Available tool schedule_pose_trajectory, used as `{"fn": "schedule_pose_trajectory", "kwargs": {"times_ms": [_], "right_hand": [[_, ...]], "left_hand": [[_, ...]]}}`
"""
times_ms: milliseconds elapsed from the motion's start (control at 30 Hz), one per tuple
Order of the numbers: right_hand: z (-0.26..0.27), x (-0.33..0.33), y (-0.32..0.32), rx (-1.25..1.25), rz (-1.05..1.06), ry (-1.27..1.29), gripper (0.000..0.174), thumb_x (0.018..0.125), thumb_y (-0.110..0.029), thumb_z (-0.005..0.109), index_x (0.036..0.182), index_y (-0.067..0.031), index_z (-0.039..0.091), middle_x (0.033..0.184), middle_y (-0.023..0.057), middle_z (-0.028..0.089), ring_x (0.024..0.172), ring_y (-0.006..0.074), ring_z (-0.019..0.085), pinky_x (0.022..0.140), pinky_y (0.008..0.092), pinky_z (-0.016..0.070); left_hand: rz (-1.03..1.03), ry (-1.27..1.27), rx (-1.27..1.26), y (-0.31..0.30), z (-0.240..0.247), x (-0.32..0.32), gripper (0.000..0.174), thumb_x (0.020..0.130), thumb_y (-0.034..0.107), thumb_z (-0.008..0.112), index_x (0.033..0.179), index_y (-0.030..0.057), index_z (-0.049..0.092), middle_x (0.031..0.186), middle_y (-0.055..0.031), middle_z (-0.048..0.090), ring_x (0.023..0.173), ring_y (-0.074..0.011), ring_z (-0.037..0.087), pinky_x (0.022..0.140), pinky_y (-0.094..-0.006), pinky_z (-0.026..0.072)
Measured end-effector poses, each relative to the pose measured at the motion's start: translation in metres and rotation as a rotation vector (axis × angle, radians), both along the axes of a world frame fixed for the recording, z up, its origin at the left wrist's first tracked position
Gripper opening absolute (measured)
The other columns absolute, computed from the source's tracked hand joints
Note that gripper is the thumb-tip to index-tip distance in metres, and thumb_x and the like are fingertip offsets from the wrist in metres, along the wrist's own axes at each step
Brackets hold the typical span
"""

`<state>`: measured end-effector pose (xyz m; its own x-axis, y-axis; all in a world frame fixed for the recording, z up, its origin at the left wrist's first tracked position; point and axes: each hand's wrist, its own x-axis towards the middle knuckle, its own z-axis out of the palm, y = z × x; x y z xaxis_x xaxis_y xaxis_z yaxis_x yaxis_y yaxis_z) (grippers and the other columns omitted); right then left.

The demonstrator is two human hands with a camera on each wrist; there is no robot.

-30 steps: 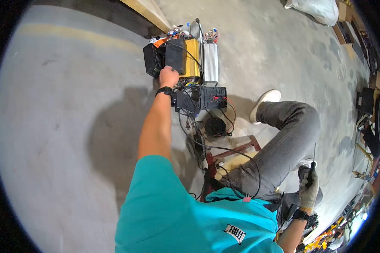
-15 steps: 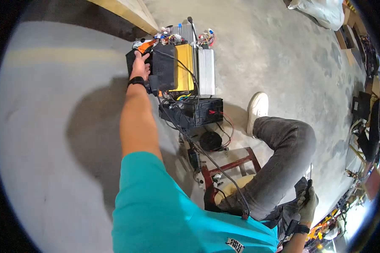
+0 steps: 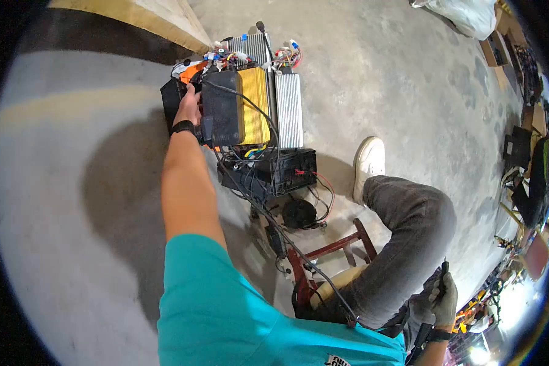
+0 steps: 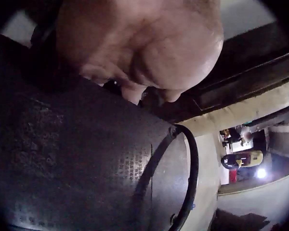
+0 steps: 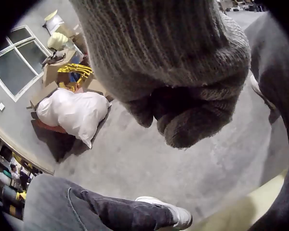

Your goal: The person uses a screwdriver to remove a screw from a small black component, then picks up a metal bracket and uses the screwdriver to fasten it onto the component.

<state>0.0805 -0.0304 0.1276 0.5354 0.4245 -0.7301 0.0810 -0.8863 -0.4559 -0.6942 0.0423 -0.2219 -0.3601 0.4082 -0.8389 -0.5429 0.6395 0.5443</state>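
My bare left hand (image 3: 189, 110) reaches down between a black open-topped box (image 3: 172, 105) and a black case (image 3: 221, 110) with rounded corners. In the left wrist view the palm (image 4: 144, 43) hangs right over the case's edge, and its fingertips are hidden behind that edge. A black cable (image 4: 191, 178) loops along the case, whose face (image 4: 77, 149) carries printed text. On the other side, my gloved right hand (image 3: 446, 302) grips a screwdriver (image 3: 444, 269) by its black handle, close to the bent knee.
Beside the case stand a gold finned unit (image 3: 254, 107), a silver finned unit (image 3: 289, 110) and bundled wire connectors (image 3: 287, 58). Nearer are a black housing (image 3: 294, 172), a round black part (image 3: 299, 213) and a red-brown frame (image 3: 332, 246). A pale beam (image 3: 158, 24) crosses the upper left.
My left hand has shifted left from the case's near edge to the gap beside the black box. The screwdriver in my right hand has tilted, so its shaft shows less.
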Motion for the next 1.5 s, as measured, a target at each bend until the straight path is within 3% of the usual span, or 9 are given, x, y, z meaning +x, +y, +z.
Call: {"fn": "schedule_pose_trajectory", "kwargs": {"times_ms": [300,333,467,633,700,767,1033,1167,1500], "right_hand": [[-0.004,0.004,0.005,-0.049,0.085,0.030,0.025,0.101,-0.038,0.060,0.098,-0.0128,0.060,0.071,-0.0043,0.058,0.052,0.0047,0.050,0.042,0.0184,0.0415],[-0.004,0.003,0.006,-0.047,0.082,0.034,0.025,0.101,-0.038,0.060,0.098,-0.0128,0.060,0.071,-0.0043,0.058,0.052,0.0047,0.050,0.042,0.0184,0.0415],[-0.002,0.005,0.007,0.005,0.149,0.029,0.029,0.102,-0.036,0.055,0.093,-0.0089,0.060,0.070,-0.0028,0.055,0.051,0.0051,0.046,0.044,0.0200,0.0388],[-0.003,0.018,-0.003,0.066,0.017,0.099,0.029,0.102,-0.037,0.057,0.099,-0.0085,0.060,0.074,-0.0034,0.055,0.054,0.0034,0.047,0.044,0.0174,0.0390],[-0.004,0.030,-0.010,0.134,-0.040,0.185,0.028,0.102,-0.037,0.058,0.102,-0.0089,0.059,0.076,-0.0035,0.055,0.056,0.0025,0.048,0.044,0.0162,0.0389],[0.000,0.029,-0.009,0.174,-0.103,0.192,0.027,0.102,-0.036,0.058,0.101,-0.0090,0.060,0.075,-0.0034,0.055,0.055,0.0031,0.048,0.044,0.0158,0.0388],[0.015,0.057,-0.023,0.518,-0.334,0.586,0.031,0.101,-0.033,0.060,0.111,-0.0036,0.061,0.075,0.0034,0.059,0.063,0.0134,0.055,0.056,0.0268,0.0460],[0.038,0.075,-0.046,0.648,-0.161,0.622,0.029,0.100,-0.025,0.060,0.111,0.0019,0.056,0.090,0.0098,0.062,0.077,0.0183,0.062,0.074,0.0307,0.0513],[0.021,0.101,-0.087,0.787,-0.323,0.561,0.033,0.090,-0.018,0.070,0.114,-0.0017,0.055,0.089,0.0038,0.059,0.080,0.0127,0.061,0.072,0.0279,0.0501]], "left_hand": [[0.186,0.097,0.019,-0.012,0.017,0.001,0.084,0.097,0.072,0.034,0.140,0.0028,0.054,0.125,-0.0188,0.062,0.115,-0.0294,0.057,0.102,-0.0426,0.0452],[0.238,0.085,0.072,-0.017,0.012,-0.008,0.070,0.098,0.061,0.050,0.136,0.0022,0.057,0.119,-0.0163,0.064,0.102,-0.0282,0.064,0.090,-0.0408,0.0537],[0.192,0.514,0.093,-0.025,0.021,-0.007,0.030,0.091,0.020,0.069,0.114,0.0001,0.068,0.100,-0.0116,0.067,0.074,-0.0217,0.067,0.063,-0.0269,0.0597],[0.463,0.639,0.304,-0.049,0.084,0.028,0.012,0.091,0.001,0.066,0.103,0.0000,0.062,0.105,-0.0109,0.062,0.081,-0.0232,0.066,0.069,-0.0334,0.0626],[0.463,0.546,0.414,-0.057,0.135,0.071,0.037,0.094,-0.003,0.062,0.126,0.0030,0.044,0.118,-0.0159,0.054,0.092,-0.0276,0.066,0.076,-0.0358,0.0632],[0.347,0.450,0.473,-0.066,0.172,0.115,0.063,0.095,-0.001,0.063,0.145,0.0036,0.025,0.116,-0.0144,0.055,0.099,-0.0298,0.065,0.085,-0.0394,0.0614],[-0.161,-0.403,0.834,-0.029,0.311,0.370,0.042,0.095,0.001,0.058,0.135,-0.0037,0.043,0.120,-0.0158,0.062,0.107,-0.0287,0.065,0.095,-0.0401,0.0529],[-0.578,-0.545,0.883,-0.023,0.346,0.504,0.049,0.091,-0.002,0.062,0.135,0.0012,0.042,0.128,-0.0167,0.061,0.115,-0.0333,0.064,0.104,-0.0464,0.0485],[-1.186,-0.757,0.710,-0.031,0.322,0.702,0.068,0.090,-0.003,0.062,0.151,-0.0020,0.031,0.133,-0.0150,0.059,0.119,-0.0250,0.062,0.106,-0.0390,0.0469]]}}
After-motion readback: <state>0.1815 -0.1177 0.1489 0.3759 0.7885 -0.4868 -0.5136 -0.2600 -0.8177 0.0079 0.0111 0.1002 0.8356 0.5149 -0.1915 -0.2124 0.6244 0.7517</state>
